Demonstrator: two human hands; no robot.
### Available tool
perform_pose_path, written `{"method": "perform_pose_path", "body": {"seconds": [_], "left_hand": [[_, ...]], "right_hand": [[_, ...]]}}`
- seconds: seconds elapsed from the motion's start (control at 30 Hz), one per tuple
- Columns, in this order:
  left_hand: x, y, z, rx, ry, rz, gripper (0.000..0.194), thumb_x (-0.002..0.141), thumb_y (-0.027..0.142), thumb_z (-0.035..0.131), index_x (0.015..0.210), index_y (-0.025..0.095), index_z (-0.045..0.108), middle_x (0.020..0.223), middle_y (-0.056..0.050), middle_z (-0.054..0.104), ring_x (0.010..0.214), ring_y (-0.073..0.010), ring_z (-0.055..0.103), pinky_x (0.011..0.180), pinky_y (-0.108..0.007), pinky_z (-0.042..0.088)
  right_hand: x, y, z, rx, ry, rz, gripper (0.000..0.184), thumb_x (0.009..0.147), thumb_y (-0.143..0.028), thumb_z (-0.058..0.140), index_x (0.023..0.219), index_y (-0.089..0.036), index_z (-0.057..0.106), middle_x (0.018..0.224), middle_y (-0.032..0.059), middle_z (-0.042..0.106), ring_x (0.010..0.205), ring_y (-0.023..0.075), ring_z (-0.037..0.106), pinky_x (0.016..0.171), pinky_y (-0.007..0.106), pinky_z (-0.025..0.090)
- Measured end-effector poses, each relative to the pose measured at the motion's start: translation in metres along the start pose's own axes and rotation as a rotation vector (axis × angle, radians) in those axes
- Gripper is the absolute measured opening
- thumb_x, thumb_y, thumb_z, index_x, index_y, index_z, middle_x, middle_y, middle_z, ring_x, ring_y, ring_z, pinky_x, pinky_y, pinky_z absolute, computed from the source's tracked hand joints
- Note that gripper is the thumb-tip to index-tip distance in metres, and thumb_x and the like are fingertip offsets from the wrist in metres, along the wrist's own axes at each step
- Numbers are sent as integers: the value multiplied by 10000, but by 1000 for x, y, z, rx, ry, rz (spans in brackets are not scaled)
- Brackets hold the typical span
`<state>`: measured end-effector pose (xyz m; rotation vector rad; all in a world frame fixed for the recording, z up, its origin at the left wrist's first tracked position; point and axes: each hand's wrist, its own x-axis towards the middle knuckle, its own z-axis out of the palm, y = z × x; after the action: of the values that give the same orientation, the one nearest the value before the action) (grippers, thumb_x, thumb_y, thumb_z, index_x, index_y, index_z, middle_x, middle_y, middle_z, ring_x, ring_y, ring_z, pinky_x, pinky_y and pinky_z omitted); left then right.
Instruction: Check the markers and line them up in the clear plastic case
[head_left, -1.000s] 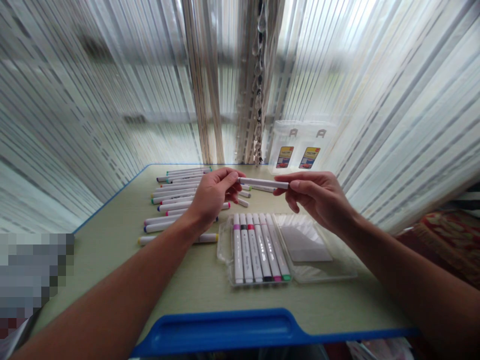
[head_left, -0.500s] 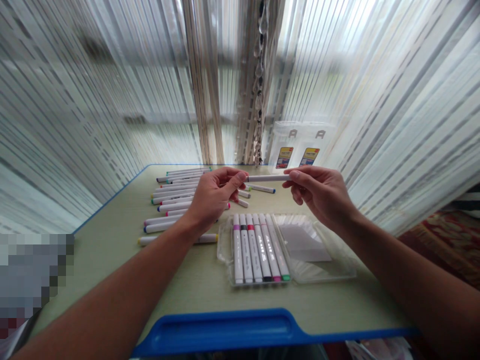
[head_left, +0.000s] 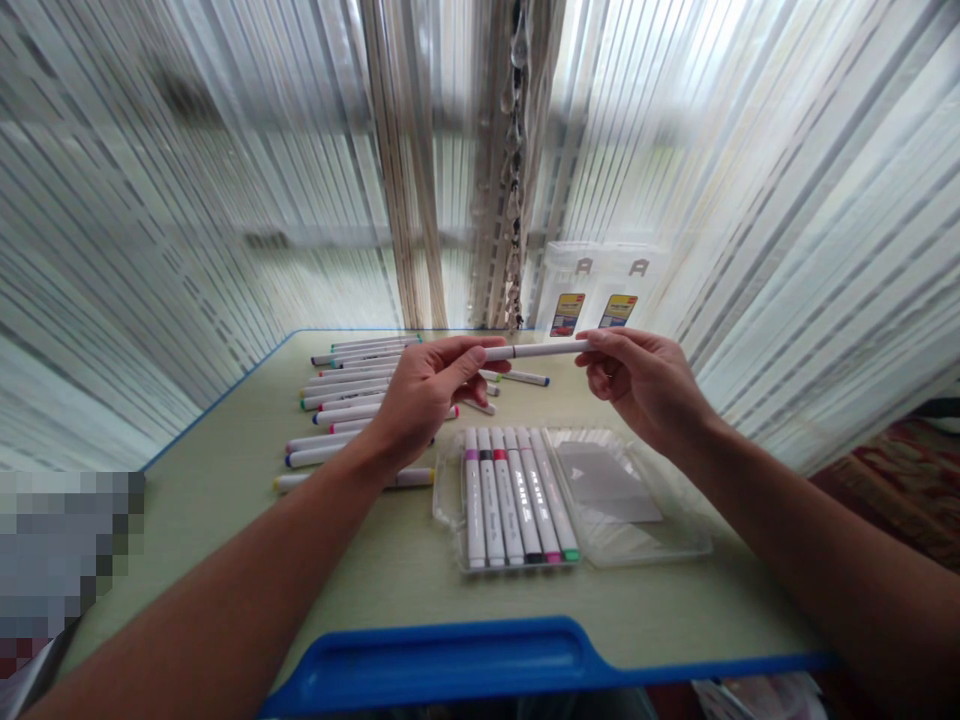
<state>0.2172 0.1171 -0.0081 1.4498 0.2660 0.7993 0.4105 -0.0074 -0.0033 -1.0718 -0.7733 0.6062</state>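
A white marker [head_left: 544, 350] with a dark ring near its left part is held level above the table, one end in each hand. The thumb and fingers of my left hand [head_left: 442, 385] pinch its left end. At the other end, my right hand [head_left: 634, 372] grips it between thumb and fingers. Below the hands lies an open clear plastic case [head_left: 446, 500], with several white markers [head_left: 514, 500] side by side in its left half. Behind and beside my left hand, more loose markers [head_left: 352, 390] lie in a rough column, partly hidden by the hand and forearm.
Two clear cases [head_left: 604, 262] with yellow labels stand upright at the table's back edge. A blue tray [head_left: 450, 660] forms part of the pale green table's [head_left: 390, 590] front edge. String curtains [head_left: 300, 180] hang close behind and on both sides.
More of the marker's left end now shows, with its dark ring clear of the left fingers. My right hand has shifted slightly right. The case and loose markers stay put.
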Motion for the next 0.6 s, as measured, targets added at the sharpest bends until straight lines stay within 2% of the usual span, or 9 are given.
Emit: {"method": "perform_pose_path", "body": {"seconds": [0.27, 0.6], "left_hand": [[-3, 2, 2, -6, -61, 37, 270, 831, 242, 756, 1085, 152, 782, 922, -89, 780, 594, -83, 598, 597, -237, 524], [-2, 3, 3, 33, -63, 39, 287, 829, 264, 772, 1090, 144, 784, 907, -91, 787, 573, -67, 591, 573, -212, 519]], "right_hand": [[2, 0, -1, 14, 30, 38, 76, 731, -218, 775, 740, -142, 778, 597, 42, 677, 419, 65, 479, 383, 201, 336], [2, 0, -1, 0, 25, 50, 69, 735, -221, 767, 738, -153, 770, 601, 36, 667, 431, 68, 468, 385, 207, 335]]}}
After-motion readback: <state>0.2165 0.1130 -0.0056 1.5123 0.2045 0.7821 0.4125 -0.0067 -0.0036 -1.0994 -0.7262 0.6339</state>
